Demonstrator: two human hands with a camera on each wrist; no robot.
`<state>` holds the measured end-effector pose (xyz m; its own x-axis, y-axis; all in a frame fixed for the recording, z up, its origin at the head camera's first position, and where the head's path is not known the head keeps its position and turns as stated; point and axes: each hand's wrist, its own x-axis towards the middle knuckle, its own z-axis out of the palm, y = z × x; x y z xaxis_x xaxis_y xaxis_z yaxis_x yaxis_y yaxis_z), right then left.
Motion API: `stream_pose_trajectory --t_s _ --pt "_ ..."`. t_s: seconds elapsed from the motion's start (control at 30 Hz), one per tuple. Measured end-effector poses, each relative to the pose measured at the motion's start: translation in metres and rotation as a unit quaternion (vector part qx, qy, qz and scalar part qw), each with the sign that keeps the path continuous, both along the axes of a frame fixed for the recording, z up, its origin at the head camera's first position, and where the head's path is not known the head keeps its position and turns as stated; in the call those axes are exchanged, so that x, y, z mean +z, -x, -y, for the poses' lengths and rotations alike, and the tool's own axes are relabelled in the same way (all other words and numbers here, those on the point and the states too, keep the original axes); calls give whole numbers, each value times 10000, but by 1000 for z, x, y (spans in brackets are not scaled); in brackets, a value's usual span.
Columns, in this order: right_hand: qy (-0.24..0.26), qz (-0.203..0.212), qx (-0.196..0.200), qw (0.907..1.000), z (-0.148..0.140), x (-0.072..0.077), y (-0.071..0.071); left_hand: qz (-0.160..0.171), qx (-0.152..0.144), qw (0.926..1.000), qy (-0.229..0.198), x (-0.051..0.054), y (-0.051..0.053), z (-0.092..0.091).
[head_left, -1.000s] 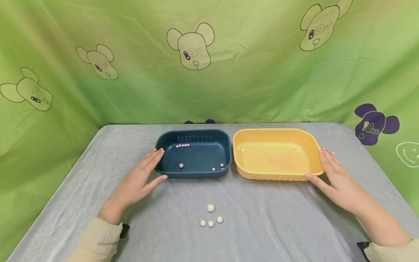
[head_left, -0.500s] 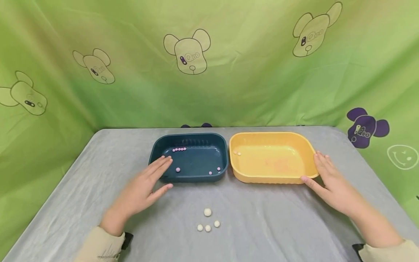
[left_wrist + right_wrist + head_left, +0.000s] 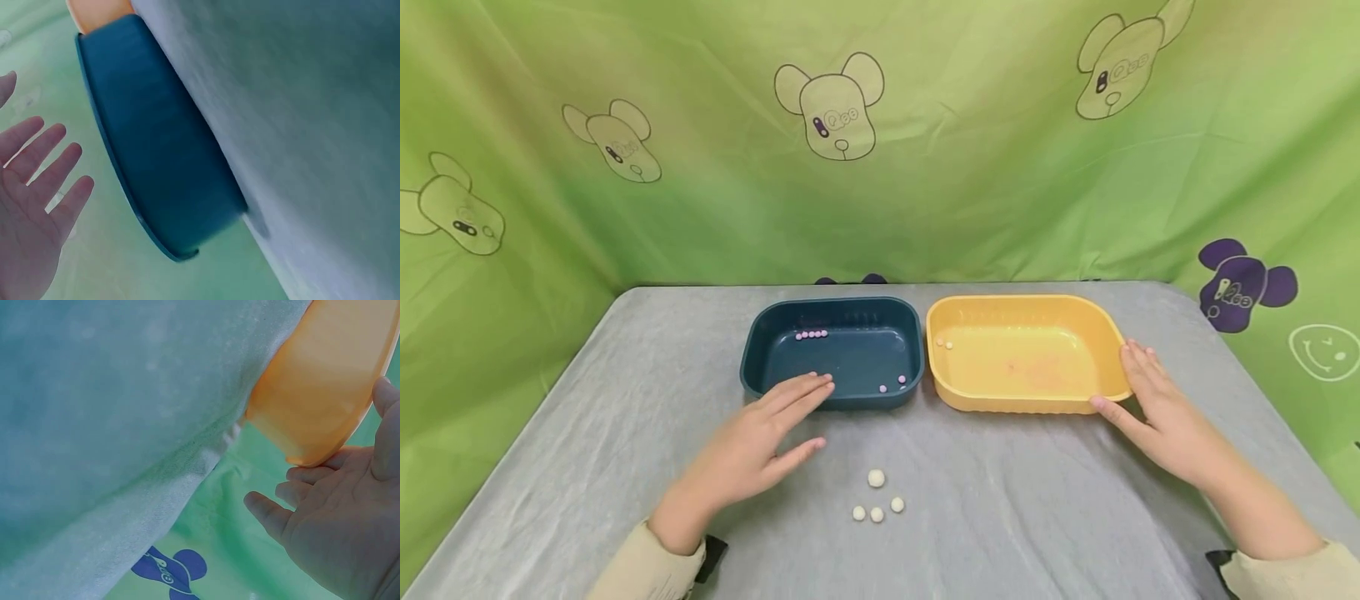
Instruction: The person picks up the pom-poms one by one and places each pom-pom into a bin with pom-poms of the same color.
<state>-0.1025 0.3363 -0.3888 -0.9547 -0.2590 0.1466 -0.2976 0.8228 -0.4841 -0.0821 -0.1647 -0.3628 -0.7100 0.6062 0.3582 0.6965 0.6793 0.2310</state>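
My left hand (image 3: 748,446) hovers over the front left of a dark blue plastic tray (image 3: 865,400), fingers straight and thumb apart. In the left wrist view its spread fingers (image 3: 56,169) hold nothing and stand clear of the tray wall. My right hand (image 3: 1172,421) touches the right end of a yellow tray (image 3: 1022,403), thumb at the front corner, the other fingers loosely extended along the side. Inside the blue tray lie a row of small pink balls (image 3: 812,335) and two single pink balls (image 3: 883,389) at the right. Two tiny pale balls (image 3: 948,345) are in the yellow tray.
On the grey cloth-covered table (image 3: 1015,500), in front of the trays, sit one larger white ball (image 3: 876,478) and three smaller white balls (image 3: 877,515). The trays stand side by side with a narrow gap. Behind hangs a green printed curtain (image 3: 970,200).
My left hand has left the blue tray's left end and moved rightward and nearer along its front, now covering a larger pink ball seen before. The right hand stays at the yellow tray.
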Motion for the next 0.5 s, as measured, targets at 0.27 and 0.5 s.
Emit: stream_pose_trajectory --t_s 0.27,0.5 --pt "-9 -101 20 9999 -1 -2 0 -10 -286 9996 70 -4 -1 -9" --pt "-28 -93 2 10000 -1 -3 1 2 -449 9988 208 -5 -1 -15"
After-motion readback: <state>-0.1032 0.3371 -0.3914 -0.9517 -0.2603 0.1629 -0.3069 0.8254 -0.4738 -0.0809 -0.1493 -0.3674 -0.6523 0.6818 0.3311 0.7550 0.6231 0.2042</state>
